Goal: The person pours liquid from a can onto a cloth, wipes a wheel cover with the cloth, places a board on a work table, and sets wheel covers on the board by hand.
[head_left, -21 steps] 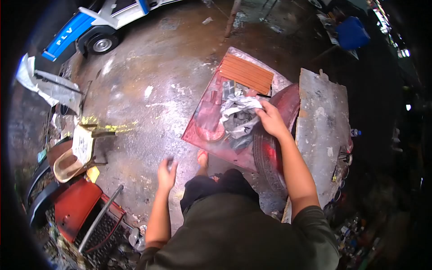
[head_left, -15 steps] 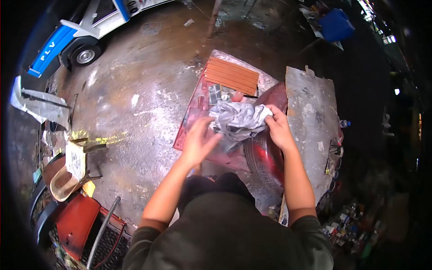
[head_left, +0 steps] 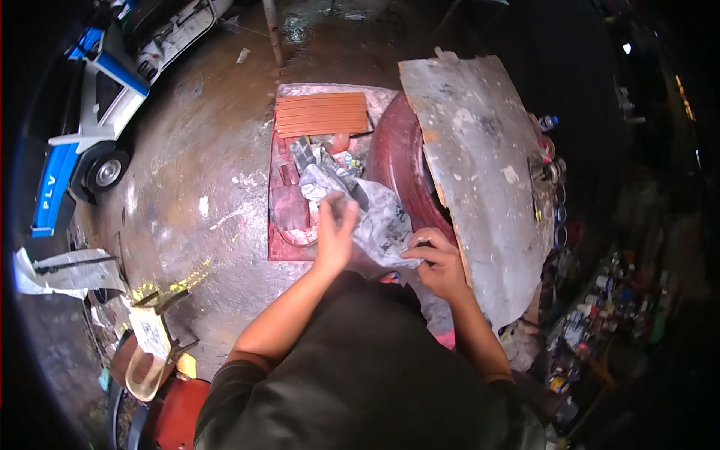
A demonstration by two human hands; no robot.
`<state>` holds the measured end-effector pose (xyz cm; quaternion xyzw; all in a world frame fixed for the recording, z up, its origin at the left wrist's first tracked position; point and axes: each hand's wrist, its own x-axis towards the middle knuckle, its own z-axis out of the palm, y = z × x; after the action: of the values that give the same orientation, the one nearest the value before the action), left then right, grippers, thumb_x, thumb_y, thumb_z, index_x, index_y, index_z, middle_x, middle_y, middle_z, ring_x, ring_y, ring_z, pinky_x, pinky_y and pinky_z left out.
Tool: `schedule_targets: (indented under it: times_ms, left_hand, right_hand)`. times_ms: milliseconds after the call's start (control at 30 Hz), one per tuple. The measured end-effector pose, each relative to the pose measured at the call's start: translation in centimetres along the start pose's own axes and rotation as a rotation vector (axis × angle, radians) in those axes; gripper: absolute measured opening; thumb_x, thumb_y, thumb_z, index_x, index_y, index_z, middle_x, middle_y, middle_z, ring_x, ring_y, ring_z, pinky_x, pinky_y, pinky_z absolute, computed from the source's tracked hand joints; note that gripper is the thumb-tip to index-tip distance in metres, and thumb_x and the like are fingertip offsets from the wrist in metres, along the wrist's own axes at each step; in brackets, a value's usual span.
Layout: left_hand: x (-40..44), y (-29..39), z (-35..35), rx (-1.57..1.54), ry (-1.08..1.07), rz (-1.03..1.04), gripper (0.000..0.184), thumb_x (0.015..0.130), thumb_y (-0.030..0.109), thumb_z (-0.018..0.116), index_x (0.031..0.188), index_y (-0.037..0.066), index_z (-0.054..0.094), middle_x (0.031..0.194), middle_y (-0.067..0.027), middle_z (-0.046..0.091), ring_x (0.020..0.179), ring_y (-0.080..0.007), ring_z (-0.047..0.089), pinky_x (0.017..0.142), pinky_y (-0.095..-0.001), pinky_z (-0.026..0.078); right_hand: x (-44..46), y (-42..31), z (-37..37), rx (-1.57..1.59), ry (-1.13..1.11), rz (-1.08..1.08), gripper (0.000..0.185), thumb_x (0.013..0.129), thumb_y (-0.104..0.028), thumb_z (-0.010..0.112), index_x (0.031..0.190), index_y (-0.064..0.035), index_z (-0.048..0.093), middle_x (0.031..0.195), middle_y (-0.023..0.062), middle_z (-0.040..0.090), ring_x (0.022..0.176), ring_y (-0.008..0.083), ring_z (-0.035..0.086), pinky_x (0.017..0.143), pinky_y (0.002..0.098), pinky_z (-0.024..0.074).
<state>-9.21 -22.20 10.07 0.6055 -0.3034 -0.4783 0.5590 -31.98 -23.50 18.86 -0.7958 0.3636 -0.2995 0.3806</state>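
Note:
A crumpled grey-white sheet with dark marks (head_left: pixel 384 223) hangs in front of me, spread toward the lower right; cloth, paper or plastic, I cannot tell. My right hand (head_left: pixel 441 264) pinches its lower right edge between thumb and fingers. My left hand (head_left: pixel 337 231) is at the sheet's left side, slightly blurred, with thumb and fingers apart. Beyond the hands, a reddish board (head_left: pixel 281 249) on the floor bears an orange slatted panel (head_left: pixel 322 114), a dark grey block (head_left: pixel 302 154) and other small items. A tyre dusted with red (head_left: pixel 394 154) stands beside the board.
A large paint-spotted grey panel (head_left: pixel 480 165) covers the right side, close to my right arm. Cans and bottles (head_left: pixel 574 330) crowd the lower right. Chairs (head_left: pixel 150 367) stand at the lower left, and a blue-and-white vehicle (head_left: pixel 105 127) at the upper left.
The bunched sheet has opened out downward and to the right. My right hand has come lower and nearer my body, still pinching it. The view has turned, so the board appears farther left.

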Motion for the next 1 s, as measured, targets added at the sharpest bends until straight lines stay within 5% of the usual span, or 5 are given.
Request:
schedule_targets:
  times_ms: [133, 400, 467, 567, 1000]
  left_hand:
    - [-1.9, 1.1, 1.9, -0.525, -0.345, -0.616, 0.052, 0.103, 0.04, 0.057, 0.13, -0.004, 0.059, 0.12, -0.0133, 0.066, 0.106, -0.0184, 0.062, 0.091, -0.0311, 0.049]
    - [-7.1, 5.5, 6.8, 0.026, -0.445, 0.009, 0.014, 0.099, 0.016, 0.065, 0.104, 0.003, 0.064, 0.08, 0.0024, 0.057, 0.073, -0.0051, 0.051, 0.067, -0.0237, 0.042]
    - [-8.3, 5.4, 9.0, 0.21, -0.642, 0.416, 0.03, 0.101, 0.018, 0.061, 0.125, 0.0, 0.061, 0.104, -0.009, 0.061, 0.1, -0.0162, 0.058, 0.088, -0.0309, 0.046]
    - [-8.3, 1.8, 10.3, 0.187, -0.914, 0.164, 0.039, 0.101, 0.02, 0.059, 0.135, 0.0, 0.056, 0.13, -0.0168, 0.054, 0.124, -0.0273, 0.052, 0.105, -0.0373, 0.041]
    - [-8.2, -11.5, 3.0, 0.829, -0.275, 0.154, 0.072, 0.084, 0.021, 0.078, 0.147, 0.008, 0.044, 0.149, -0.0295, 0.039, 0.13, -0.0467, 0.048, 0.107, -0.0483, 0.044]
  right_hand:
    - [-3.6, 0.9, 1.5, -0.122, -0.015, -0.084, 0.043, 0.062, 0.015, 0.053, 0.092, -0.0047, 0.076, 0.101, 0.0109, 0.064, 0.105, 0.0314, 0.061, 0.09, 0.04, 0.0506]
    - [-7.3, -0.7, -2.8, 0.336, 0.219, 0.239, 0.034, 0.084, 0.002, 0.067, 0.117, -0.0031, 0.067, 0.12, 0.0118, 0.062, 0.113, 0.0228, 0.06, 0.096, 0.0343, 0.0483]
    - [-7.9, -0.8, -3.8, 0.753, 0.311, 0.242, 0.033, 0.09, -0.004, 0.069, 0.122, -0.0008, 0.064, 0.125, 0.0128, 0.059, 0.116, 0.0171, 0.058, 0.097, 0.0324, 0.0474]
    - [-9.6, 2.3, -4.6, 0.446, 0.439, 0.521, 0.031, 0.094, -0.002, 0.064, 0.124, 0.0032, 0.062, 0.105, 0.0076, 0.066, 0.096, 0.0104, 0.063, 0.082, 0.0266, 0.0512]
    - [-9.3, 10.1, -19.7, 0.083, 0.951, 0.362, 0.029, 0.087, 0.002, 0.056, 0.115, 0.0065, 0.064, 0.088, 0.0023, 0.064, 0.078, 0.0081, 0.057, 0.069, 0.0231, 0.0461]
